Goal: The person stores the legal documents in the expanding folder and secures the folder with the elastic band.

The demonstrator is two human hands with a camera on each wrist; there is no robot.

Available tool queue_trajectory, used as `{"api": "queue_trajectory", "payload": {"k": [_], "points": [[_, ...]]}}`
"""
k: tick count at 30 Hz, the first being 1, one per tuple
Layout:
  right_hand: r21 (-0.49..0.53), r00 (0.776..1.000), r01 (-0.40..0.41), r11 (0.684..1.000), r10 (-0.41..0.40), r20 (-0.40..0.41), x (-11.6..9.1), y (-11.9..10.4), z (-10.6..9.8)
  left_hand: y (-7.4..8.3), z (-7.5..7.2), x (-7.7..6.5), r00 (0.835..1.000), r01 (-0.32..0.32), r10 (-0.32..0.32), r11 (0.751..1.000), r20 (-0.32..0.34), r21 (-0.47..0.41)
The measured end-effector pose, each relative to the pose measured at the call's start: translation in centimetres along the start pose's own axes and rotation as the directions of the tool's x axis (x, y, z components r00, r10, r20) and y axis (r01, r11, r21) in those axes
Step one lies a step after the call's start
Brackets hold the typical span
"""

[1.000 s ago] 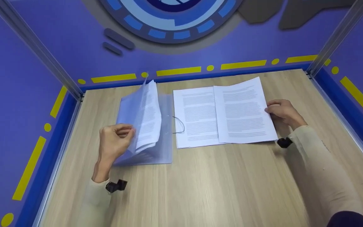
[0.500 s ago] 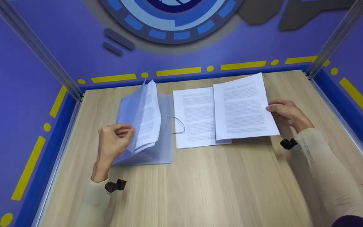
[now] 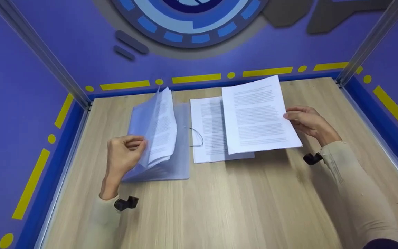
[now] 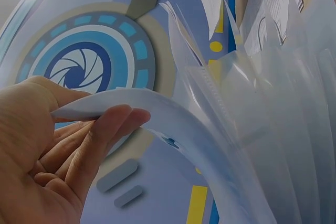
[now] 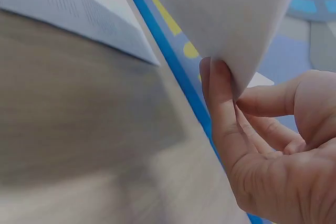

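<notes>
A clear plastic folder (image 3: 181, 166) stands partly open on the left, with printed papers (image 3: 162, 131) inside. My left hand (image 3: 124, 154) pinches one of its raised plastic sleeves; in the left wrist view the sleeve (image 4: 173, 111) curves out from between thumb and fingers, and several more fan out at right. A printed sheet (image 3: 256, 117), or a few together, is lifted off the table, its right edge pinched by my right hand (image 3: 309, 122). Below it lies a stack of printed pages (image 3: 207, 135), its right part hidden. A thin dark elastic cord (image 3: 200, 136) loops from the folder onto that stack.
The wooden table (image 3: 212, 204) is bordered by a blue back wall (image 3: 192, 62) and side walls with yellow marks. Metal posts (image 3: 368, 45) rise at the far corners. The sheet's shadow falls on the table below it.
My right hand has lifted the printed sheet off the table, then brought it left over the page stack. The left hand and folder have hardly moved.
</notes>
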State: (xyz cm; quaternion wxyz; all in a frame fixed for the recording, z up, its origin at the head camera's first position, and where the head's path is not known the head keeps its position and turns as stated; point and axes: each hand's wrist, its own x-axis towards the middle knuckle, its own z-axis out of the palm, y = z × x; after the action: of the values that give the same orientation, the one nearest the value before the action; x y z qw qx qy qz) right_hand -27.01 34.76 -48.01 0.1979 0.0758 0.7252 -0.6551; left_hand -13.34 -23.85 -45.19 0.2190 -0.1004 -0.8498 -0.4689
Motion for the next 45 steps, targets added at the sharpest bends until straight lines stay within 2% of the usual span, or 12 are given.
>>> {"api": "queue_trajectory", "payload": {"k": [4,13,29,38,45], "points": [[0.021,1.000,0.008,1.000,-0.009,0.017,-0.3,-0.5,1.0,-0.1,0.1,0.0,1.000,0.003,-0.003,1.000,-0.003,-0.006],[0.077,0.997,0.062,0.995,-0.066,0.050,-0.3,-1.7,3.9,0.1,-0.1,0.1,0.997,0.076,-0.076,0.997,-0.005,-0.018],[0.083,0.992,0.075,0.994,-0.083,0.094,1.0,-2.2,8.5,-0.1,-0.1,-0.2,0.998,0.062,-0.062,0.997,-0.011,-0.040],[0.099,0.983,0.092,0.991,-0.107,0.152,1.8,-2.7,11.8,-0.2,-0.1,-0.1,0.998,0.061,-0.062,0.997,-0.014,-0.042],[0.079,0.981,0.072,0.994,-0.085,0.175,2.3,-2.9,13.7,-0.3,-0.1,-0.2,0.999,0.048,-0.048,0.998,-0.013,-0.046]]}}
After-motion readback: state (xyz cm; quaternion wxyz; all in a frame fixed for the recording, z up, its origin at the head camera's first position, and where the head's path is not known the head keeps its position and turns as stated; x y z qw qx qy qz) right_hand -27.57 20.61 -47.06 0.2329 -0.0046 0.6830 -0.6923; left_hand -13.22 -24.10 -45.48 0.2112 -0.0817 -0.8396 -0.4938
